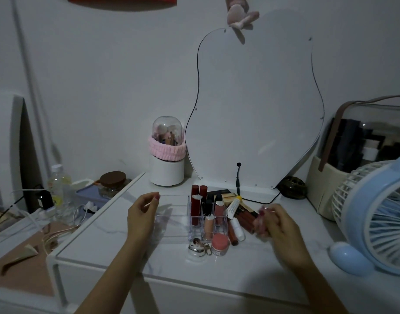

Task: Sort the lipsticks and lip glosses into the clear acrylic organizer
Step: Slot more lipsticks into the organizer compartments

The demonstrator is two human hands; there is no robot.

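Right hand (276,220), perhaps around lip gloss (260,220)

Clear glossy acrylic organizer (172,214) on smooth marbled tabletop (251,268)

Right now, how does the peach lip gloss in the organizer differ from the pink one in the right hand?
The peach lip gloss stands upright in a front slot of the organizer; the pink lip gloss is outside it, gripped in the right hand. The peach one is in plain view and sharp; the pink one is blurred and partly covered by fingers. Both are slim tubes.
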